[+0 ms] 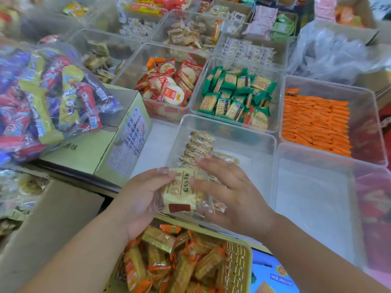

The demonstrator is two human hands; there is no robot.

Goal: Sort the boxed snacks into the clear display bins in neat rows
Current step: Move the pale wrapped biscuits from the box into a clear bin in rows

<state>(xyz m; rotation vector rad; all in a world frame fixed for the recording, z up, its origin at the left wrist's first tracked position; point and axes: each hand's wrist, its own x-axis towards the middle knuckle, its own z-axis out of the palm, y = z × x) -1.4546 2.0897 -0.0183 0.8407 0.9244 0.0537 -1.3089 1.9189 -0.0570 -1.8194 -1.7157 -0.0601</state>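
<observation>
A stack of pale yellow wrapped snack packs (179, 192) sits between both hands at the near rim of a clear display bin (249, 134). My left hand (139, 197) grips the stack from the left, thumb over its top. My right hand (228, 191) lies against the right side with fingers spread and nearly straight. Inside the bin a short row of the same packs (198, 146) runs along its left wall. The bin's right part holds nothing.
A yellow basket (239, 263) of orange-wrapped crackers sits below my hands. A green carton (127, 134) with a bag of mixed snacks (48, 98) stands left. Bins of green packs (237, 96), orange packs (315, 125) and red packs (169, 85) lie beyond; another clear bin (313, 199) is right.
</observation>
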